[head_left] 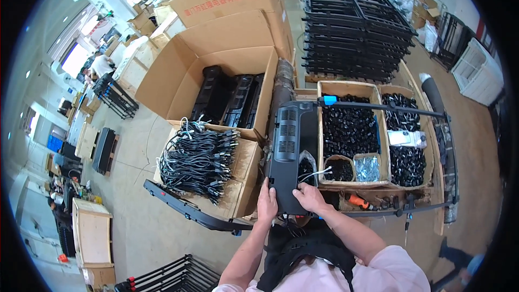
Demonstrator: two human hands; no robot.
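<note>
A long black plastic housing (286,170) with vent slots lies lengthwise in front of me, across the work stand. My left hand (266,203) grips its near left edge, the thumb on top and the fingers along the side. My right hand (310,197) closes on the near right edge, its fingers bent and partly hidden. A black tubular frame (400,109) reaches right from the housing, with a blue piece (327,100) at its far bar. A white-tipped cable (316,173) sticks out just beyond my right hand.
Right of the housing, a wooden tray (320,135) holds small black parts and silver screws (367,167). At left are bundled black cables (197,157) and an open carton (154,94) of black housings. An orange-handled tool (358,201) lies near the right forearm. Black frames (354,32) are stacked behind.
</note>
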